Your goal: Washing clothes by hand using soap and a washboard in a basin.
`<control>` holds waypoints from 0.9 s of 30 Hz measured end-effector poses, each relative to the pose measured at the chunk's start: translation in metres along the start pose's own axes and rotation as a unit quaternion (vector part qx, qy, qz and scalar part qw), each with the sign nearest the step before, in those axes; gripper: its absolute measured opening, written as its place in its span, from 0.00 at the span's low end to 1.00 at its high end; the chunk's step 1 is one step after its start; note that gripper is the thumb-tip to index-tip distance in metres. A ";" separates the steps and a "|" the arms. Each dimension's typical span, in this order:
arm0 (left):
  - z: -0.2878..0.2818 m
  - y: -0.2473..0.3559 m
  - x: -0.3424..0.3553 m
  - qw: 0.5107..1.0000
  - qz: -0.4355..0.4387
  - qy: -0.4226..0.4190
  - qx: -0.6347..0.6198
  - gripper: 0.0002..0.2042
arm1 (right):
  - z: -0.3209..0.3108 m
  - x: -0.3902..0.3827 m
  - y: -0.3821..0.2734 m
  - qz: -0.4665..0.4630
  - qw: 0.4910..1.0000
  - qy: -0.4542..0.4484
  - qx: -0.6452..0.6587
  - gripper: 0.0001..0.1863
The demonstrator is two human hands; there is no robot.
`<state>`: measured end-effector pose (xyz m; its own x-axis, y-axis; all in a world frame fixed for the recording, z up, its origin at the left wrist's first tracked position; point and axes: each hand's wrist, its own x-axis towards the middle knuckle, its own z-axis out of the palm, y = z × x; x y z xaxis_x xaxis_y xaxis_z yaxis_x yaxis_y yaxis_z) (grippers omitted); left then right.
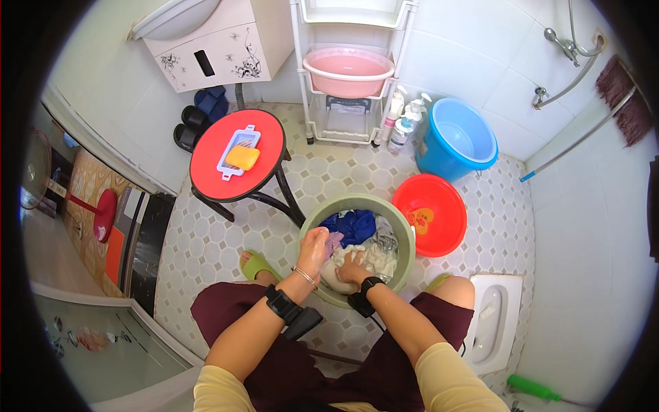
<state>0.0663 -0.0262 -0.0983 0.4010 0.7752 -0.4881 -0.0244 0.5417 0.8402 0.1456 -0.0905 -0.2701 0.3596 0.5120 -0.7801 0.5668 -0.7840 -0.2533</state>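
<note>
Best to keep both fists low in the green basin [405, 264], kneading the pale cloth [374, 259] against its wall. Left hand [314, 251] curled shut around a pinkish fold; right hand [353, 266] closed, pressing on the pale cloth at 6 o'clock. Bunched, no clear long axis or heading. Blue garment [351, 225] at 12 o'clock.

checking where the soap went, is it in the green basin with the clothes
No, the soap lies in a white tray on the red stool, apart from the basin.
</note>
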 end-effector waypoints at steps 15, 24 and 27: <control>-0.020 -0.029 0.021 0.993 -0.103 -0.058 0.030 0.18 | -0.061 0.030 0.029 -0.097 0.992 -0.067 -0.048 0.28; -0.003 -0.026 0.055 0.958 -0.279 -0.054 -0.025 0.24 | -0.032 0.004 0.055 -0.091 0.956 0.279 -0.028 0.12; 0.023 -0.022 0.066 0.958 -0.279 -0.060 0.001 0.25 | -0.029 0.033 0.073 -0.182 0.954 0.238 0.032 0.11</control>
<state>0.1143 0.0059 -0.1434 0.4541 0.3217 -0.8309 0.2270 0.8600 0.4570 0.2204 -0.1203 -0.2978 0.4525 0.8434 -0.2896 0.6769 -0.5363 -0.5043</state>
